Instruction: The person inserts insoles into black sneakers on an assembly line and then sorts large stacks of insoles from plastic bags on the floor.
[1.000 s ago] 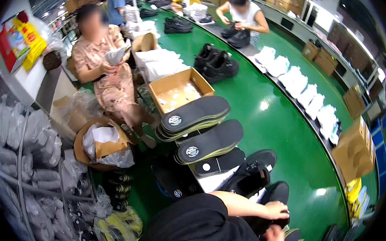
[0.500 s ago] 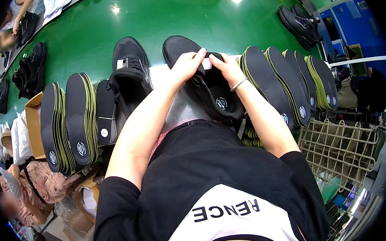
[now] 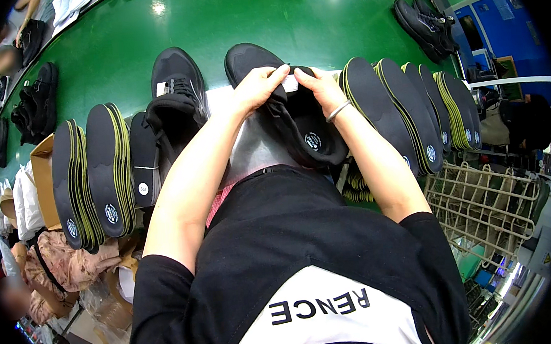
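Observation:
A black shoe (image 3: 257, 58) lies in front of me with its toe pointing away. Both hands are at its tongue, which has a white label (image 3: 290, 83) on its inner face. My left hand (image 3: 258, 89) pinches the tongue's left edge between thumb and fingers. From the other side my right hand (image 3: 323, 91) grips the tongue's right edge, a bracelet on its wrist. Inside the opening, a dark insole (image 3: 312, 141) with a pale round mark shows at the heel. The matching black shoe (image 3: 176, 70) stands to the left, untouched.
Stacks of black and lime insoles (image 3: 105, 171) flank me on the left, with more insoles (image 3: 394, 119) on the right. Other black shoes (image 3: 424, 30) lie on the green table (image 3: 245, 14). A wire rack (image 3: 482, 205) stands lower right, a cardboard box (image 3: 45, 182) at left.
The tongue is spread wider between my hands, and its white label shows more fully. The whole view has shifted slightly; both hands keep hold of the shoe.

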Motion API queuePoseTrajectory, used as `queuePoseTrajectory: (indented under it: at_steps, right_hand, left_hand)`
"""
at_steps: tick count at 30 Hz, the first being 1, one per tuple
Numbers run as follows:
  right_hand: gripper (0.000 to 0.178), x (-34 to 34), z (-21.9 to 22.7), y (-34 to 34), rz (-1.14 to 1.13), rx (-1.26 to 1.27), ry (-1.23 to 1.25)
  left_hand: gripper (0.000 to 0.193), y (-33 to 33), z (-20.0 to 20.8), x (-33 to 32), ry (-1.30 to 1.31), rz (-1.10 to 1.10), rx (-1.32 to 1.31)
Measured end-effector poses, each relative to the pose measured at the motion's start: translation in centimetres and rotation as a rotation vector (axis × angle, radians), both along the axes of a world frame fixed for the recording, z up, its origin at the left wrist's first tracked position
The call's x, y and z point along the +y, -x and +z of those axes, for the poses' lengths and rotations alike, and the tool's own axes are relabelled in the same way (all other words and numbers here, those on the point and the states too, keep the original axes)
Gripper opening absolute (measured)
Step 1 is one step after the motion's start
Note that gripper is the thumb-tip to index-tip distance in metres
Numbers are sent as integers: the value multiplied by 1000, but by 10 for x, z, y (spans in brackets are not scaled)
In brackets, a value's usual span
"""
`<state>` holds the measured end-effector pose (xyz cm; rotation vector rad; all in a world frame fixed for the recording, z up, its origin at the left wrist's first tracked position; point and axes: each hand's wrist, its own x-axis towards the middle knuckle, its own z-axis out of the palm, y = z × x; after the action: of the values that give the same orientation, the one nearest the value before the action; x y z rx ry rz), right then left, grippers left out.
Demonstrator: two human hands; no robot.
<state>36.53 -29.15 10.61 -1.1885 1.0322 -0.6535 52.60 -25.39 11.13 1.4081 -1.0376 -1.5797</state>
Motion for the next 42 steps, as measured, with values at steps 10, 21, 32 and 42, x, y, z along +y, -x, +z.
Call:
queuePoseTrajectory:
  at_steps: [10, 21, 32, 42]
  right_hand:
    - [32, -1, 1, 1, 20, -16, -32]
    - [66, 38, 12, 49, 147, 132, 46]
    - [35, 40, -12, 17, 172, 196, 193]
    - [34, 40, -15, 2, 138, 254, 269]
  left_hand:
    - [38, -2, 0, 2, 32, -53, 75]
    - [38, -77, 74, 133, 843, 480, -1072]
    - [30, -131, 34, 87, 199, 576, -788]
    - [33, -148, 3, 73, 156, 579, -548]
